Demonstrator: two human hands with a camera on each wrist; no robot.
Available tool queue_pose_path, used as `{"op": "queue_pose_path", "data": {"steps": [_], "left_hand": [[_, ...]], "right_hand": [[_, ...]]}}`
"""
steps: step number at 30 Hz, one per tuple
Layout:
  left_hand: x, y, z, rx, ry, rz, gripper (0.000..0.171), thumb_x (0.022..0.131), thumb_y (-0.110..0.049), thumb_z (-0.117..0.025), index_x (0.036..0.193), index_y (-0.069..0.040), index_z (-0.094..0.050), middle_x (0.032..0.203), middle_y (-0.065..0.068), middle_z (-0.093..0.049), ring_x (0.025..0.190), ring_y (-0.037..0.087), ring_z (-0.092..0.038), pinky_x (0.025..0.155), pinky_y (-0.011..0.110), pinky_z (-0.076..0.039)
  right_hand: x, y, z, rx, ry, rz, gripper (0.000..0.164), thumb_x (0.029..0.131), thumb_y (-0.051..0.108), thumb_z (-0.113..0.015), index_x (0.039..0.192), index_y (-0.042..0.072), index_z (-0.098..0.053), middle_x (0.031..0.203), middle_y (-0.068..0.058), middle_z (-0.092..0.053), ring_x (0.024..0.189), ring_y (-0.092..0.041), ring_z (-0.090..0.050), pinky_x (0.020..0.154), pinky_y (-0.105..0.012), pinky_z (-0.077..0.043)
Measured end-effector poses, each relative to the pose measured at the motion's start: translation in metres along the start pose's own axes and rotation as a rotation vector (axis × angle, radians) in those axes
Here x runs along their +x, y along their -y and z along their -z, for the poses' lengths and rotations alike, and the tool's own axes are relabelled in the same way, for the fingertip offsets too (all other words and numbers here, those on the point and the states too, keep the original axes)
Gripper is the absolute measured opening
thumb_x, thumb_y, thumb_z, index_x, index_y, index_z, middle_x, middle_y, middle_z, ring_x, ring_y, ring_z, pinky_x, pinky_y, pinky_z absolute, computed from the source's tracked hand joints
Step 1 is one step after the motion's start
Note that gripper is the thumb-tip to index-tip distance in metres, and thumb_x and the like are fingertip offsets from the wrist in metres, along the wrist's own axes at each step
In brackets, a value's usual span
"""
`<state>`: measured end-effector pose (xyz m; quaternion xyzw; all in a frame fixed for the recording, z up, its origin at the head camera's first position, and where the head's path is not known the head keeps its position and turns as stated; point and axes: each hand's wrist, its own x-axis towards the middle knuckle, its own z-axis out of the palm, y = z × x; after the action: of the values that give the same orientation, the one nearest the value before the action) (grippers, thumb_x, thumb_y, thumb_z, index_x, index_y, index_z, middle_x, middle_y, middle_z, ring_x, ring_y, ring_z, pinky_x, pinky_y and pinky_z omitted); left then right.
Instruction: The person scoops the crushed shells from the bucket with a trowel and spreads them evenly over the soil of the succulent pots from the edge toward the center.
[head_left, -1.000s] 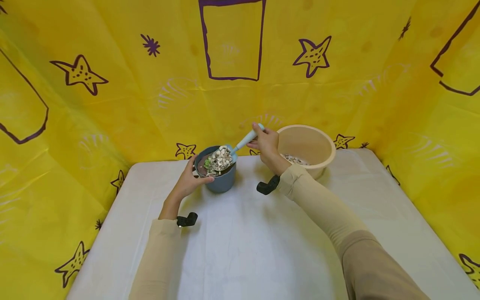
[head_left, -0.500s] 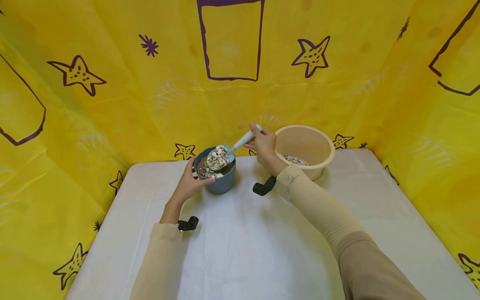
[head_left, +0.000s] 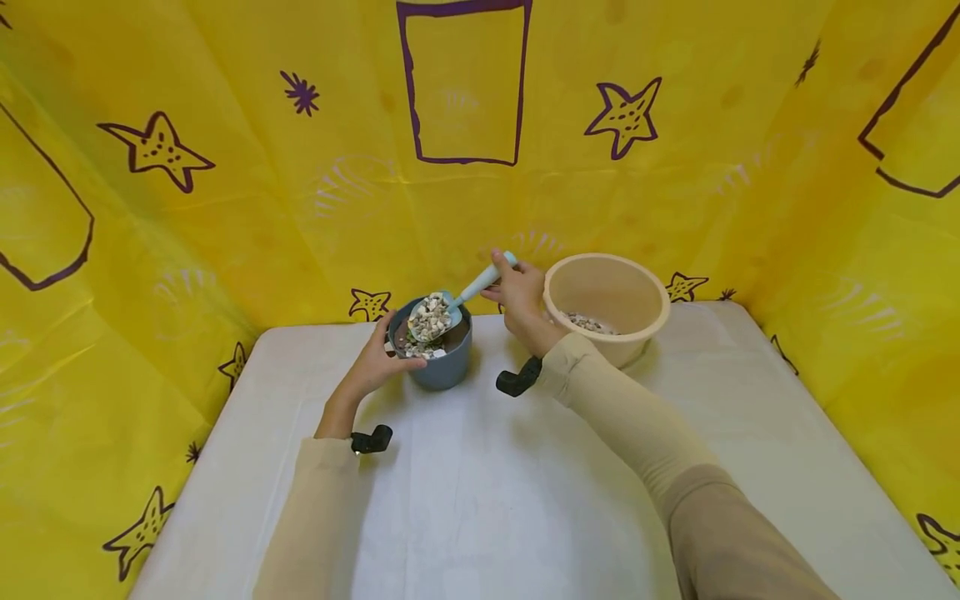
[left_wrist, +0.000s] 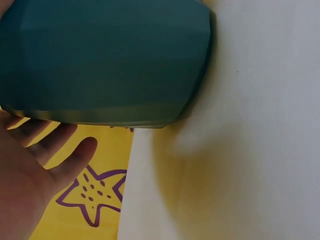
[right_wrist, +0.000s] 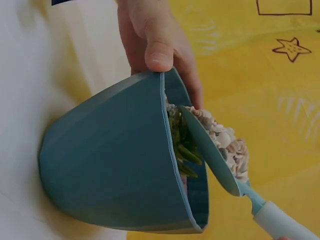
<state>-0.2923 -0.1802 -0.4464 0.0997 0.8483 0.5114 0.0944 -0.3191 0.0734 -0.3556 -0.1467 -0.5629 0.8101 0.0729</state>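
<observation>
A blue-grey flower pot (head_left: 441, 372) stands on the white table near its back edge. My left hand (head_left: 375, 364) holds its left side, thumb at the near rim, fingers round the far side. A green succulent (right_wrist: 184, 152) sits inside on brown soil, with some pale bits around it. With my right hand (head_left: 521, 302) I grip the handle of a light blue trowel (head_left: 477, 286) slanting down toward the pot. Its blade (right_wrist: 212, 152) is over the pot's opening, right above the plant, heaped with small pale shells and stones (right_wrist: 227, 145).
A beige basin (head_left: 645, 329) stands right of the pot, with more shelly gravel (head_left: 591, 322) at its bottom. The yellow patterned backdrop (head_left: 465, 208) rises right behind the table (head_left: 480, 500) and along both sides.
My right hand has moved slightly left, carrying the loaded trowel further over the pot. White bits now show at the pot's near side. My left hand keeps its hold.
</observation>
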Motion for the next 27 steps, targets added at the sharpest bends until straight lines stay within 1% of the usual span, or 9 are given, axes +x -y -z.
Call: {"op": "queue_pose_path", "data": {"steps": [4,6,8,11,14,17,21,24,27], "left_hand": [[-0.001,-0.001,-0.001,-0.016,-0.001,0.018,0.110,0.081,-0.021,-0.079,0.158,-0.016,0.000,0.163,0.017,-0.008,0.149,0.038,-0.016,0.116,0.057,-0.027],[-0.002,-0.001,-0.002,-0.017,-0.015,0.015,0.110,0.081,-0.022,-0.080,0.158,-0.017,-0.001,0.163,0.017,-0.009,0.149,0.039,-0.017,0.116,0.057,-0.028],[-0.004,-0.002,-0.004,-0.026,-0.034,0.003,0.111,0.080,-0.023,-0.080,0.158,-0.017,-0.001,0.163,0.016,-0.009,0.147,0.040,-0.021,0.116,0.057,-0.028],[-0.005,0.000,-0.009,-0.057,-0.063,-0.018,0.111,0.079,-0.025,-0.082,0.157,-0.018,-0.004,0.163,0.014,-0.011,0.144,0.040,-0.026,0.115,0.056,-0.031],[-0.005,0.002,-0.014,-0.084,-0.084,-0.041,0.111,0.077,-0.027,-0.083,0.157,-0.017,-0.007,0.161,0.013,-0.014,0.144,0.037,-0.028,0.113,0.055,-0.033],[-0.005,0.003,-0.018,-0.092,-0.090,-0.047,0.113,0.076,-0.030,-0.084,0.157,-0.015,-0.007,0.161,0.013,-0.016,0.144,0.035,-0.028,0.113,0.054,-0.034],[-0.006,0.003,-0.019,-0.079,-0.102,-0.029,0.115,0.075,-0.033,-0.085,0.157,-0.017,-0.005,0.161,0.013,-0.013,0.145,0.037,-0.027,0.113,0.055,-0.033],[-0.006,0.002,-0.019,-0.078,-0.110,-0.019,0.115,0.075,-0.033,-0.085,0.157,-0.018,-0.005,0.162,0.014,-0.011,0.145,0.038,-0.026,0.114,0.056,-0.032],[-0.006,0.002,-0.019,-0.076,-0.112,-0.009,0.116,0.075,-0.034,-0.085,0.157,-0.020,-0.004,0.163,0.013,-0.009,0.146,0.037,-0.025,0.115,0.055,-0.031]], "right_hand": [[-0.002,-0.002,-0.003,-0.009,-0.009,0.036,0.042,0.089,0.031,-0.071,0.114,-0.003,-0.065,0.074,-0.009,-0.064,0.054,-0.016,-0.068,0.058,-0.033,-0.060],[-0.003,-0.003,-0.004,-0.011,-0.013,0.061,0.041,0.088,0.032,-0.072,0.111,-0.001,-0.067,0.072,-0.009,-0.064,0.052,-0.016,-0.068,0.061,-0.037,-0.060],[-0.004,-0.003,-0.006,-0.011,-0.016,0.085,0.038,0.088,0.032,-0.073,0.107,-0.001,-0.068,0.071,-0.008,-0.065,0.051,-0.016,-0.067,0.065,-0.043,-0.059],[-0.006,-0.003,-0.007,-0.010,-0.012,0.114,0.035,0.087,0.031,-0.074,0.103,0.000,-0.069,0.073,-0.007,-0.066,0.052,-0.016,-0.067,0.069,-0.048,-0.058],[-0.007,-0.004,-0.007,-0.014,-0.010,0.136,0.033,0.087,0.029,-0.074,0.100,-0.001,-0.070,0.076,-0.007,-0.068,0.052,-0.017,-0.066,0.070,-0.049,-0.058],[-0.008,-0.005,-0.006,-0.021,-0.016,0.158,0.032,0.087,0.028,-0.075,0.099,-0.001,-0.069,0.078,-0.009,-0.069,0.051,-0.016,-0.066,0.070,-0.051,-0.058],[-0.008,-0.004,-0.007,-0.029,-0.018,0.168,0.033,0.086,0.029,-0.075,0.099,-0.001,-0.068,0.077,-0.009,-0.067,0.052,-0.016,-0.066,0.068,-0.048,-0.058],[-0.009,-0.003,-0.008,-0.024,-0.018,0.156,0.034,0.086,0.029,-0.075,0.100,-0.001,-0.068,0.074,-0.008,-0.065,0.052,-0.016,-0.066,0.062,-0.042,-0.059],[-0.008,-0.004,-0.006,-0.017,-0.028,0.138,0.034,0.086,0.029,-0.075,0.102,-0.001,-0.068,0.072,-0.007,-0.064,0.052,-0.016,-0.066,0.062,-0.041,-0.060]]}}
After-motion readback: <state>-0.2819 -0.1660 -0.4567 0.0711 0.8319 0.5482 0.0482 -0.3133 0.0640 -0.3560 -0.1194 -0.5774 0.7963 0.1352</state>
